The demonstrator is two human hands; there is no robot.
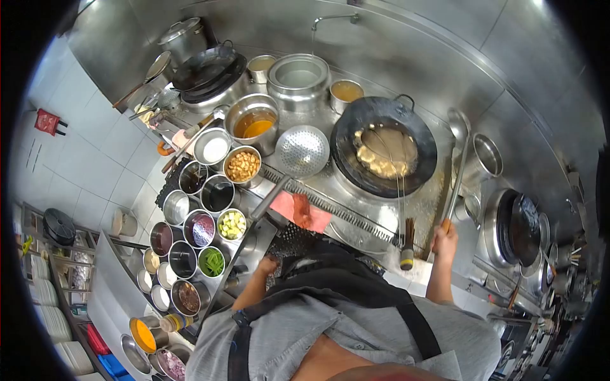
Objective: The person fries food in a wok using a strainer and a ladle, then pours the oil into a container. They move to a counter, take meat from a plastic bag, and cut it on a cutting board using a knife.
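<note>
My right hand (pixel 445 240) is closed round the wooden end of a long-handled ladle (pixel 460 166), whose bowl points up beside the large black wok. In that wok (pixel 340 143), pale yellow pieces (pixel 376 162) lie in bubbling, cloudy liquid, with a long thin wire handle (pixel 399 203) reaching over the near rim. Down by the apron, my left hand (pixel 269 264) is curled; whether it holds anything is hidden. A perforated strainer (pixel 302 151) rests left of the wok, its handle slanting toward my left hand. A red cloth (pixel 301 211) lies on the front edge.
Metal cups of ingredients, including brown cubes (pixel 243 165) and green slices (pixel 211 261), crowd the left side. Behind stand a pot of orange liquid (pixel 256 124) and a water pot (pixel 298 75) under a tap (pixel 335 21). A bamboo brush (pixel 408 244) and another wok (pixel 525 232) are at right.
</note>
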